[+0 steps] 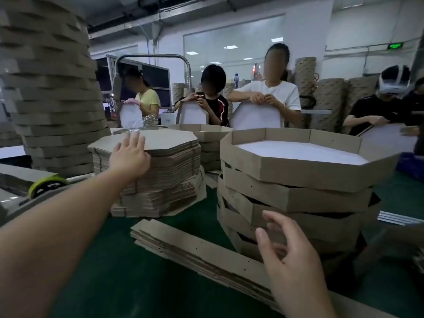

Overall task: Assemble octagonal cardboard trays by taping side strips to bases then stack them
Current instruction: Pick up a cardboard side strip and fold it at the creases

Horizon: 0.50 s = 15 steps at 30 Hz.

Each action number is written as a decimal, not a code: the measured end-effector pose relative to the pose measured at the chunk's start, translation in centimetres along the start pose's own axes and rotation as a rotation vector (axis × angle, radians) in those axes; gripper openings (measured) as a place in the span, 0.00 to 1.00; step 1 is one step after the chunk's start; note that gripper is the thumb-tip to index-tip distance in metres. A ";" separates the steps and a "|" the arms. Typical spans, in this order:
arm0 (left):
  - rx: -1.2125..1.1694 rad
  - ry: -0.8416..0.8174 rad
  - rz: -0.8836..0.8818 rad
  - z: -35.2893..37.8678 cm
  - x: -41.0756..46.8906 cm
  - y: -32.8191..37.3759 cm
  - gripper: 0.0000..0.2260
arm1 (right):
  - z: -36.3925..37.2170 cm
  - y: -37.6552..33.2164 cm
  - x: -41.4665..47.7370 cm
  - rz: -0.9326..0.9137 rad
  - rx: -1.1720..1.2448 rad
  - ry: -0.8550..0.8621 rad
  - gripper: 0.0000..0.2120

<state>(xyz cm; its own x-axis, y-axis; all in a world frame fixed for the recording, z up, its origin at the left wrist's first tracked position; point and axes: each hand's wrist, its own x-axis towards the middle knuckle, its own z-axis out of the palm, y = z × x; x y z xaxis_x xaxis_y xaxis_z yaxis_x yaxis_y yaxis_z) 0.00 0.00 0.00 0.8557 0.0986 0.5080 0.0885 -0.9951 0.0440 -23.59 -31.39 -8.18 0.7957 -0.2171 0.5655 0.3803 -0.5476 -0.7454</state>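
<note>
Cardboard is lying under the left hand (pixel 129 154), whose fingers are spread straight over the near edge of the top base (pixel 171 139) on the pile of flat octagonal bases (pixel 160 182). It is gripping nothing, and whether the fingertips are actually touching I cannot tell. The right hand (pixel 286 255) is hovering wide open and empty above the side strips (pixel 202 252), which are lying stacked on the green table (pixel 128 285) just beside the stack of finished trays (pixel 296 198).

A single base is likely feeling light and stiff yet easy to crease, so pinching it at an outer edge and peeling it off its neighbours looks wisest. The long strips are probably flopping at their scored folds and wanting support near the middle.

The top tray (pixel 298 168) is showing only a white lining inside, and is sitting slightly askew on the ones below.
</note>
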 end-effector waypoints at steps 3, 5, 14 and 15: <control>0.111 -0.203 -0.072 0.1 1.6 -1.4 0.29 | 0.4 0.1 0.9 -0.014 -0.034 -0.066 0.11; 0.079 -0.246 -0.066 0.4 2.1 -1.8 0.27 | 0.5 -0.1 1.5 -0.018 -0.039 -0.105 0.10; 0.406 0.102 0.206 -0.8 -0.3 -0.3 0.13 | 0.7 -2.5 3.5 -0.154 -0.101 -0.099 0.20; 0.427 0.141 0.265 -1.2 -1.2 0.2 0.12 | 0.6 -2.6 3.5 -0.162 -0.112 -0.100 0.19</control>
<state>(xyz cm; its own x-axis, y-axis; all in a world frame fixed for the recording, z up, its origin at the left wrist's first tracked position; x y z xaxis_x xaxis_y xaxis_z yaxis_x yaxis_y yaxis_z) -1.66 -0.31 0.42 0.8024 -0.1880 0.5663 0.1033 -0.8910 -0.4422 -21.52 -30.18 -4.47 0.7733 -0.0405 0.6328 0.4567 -0.6567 -0.6001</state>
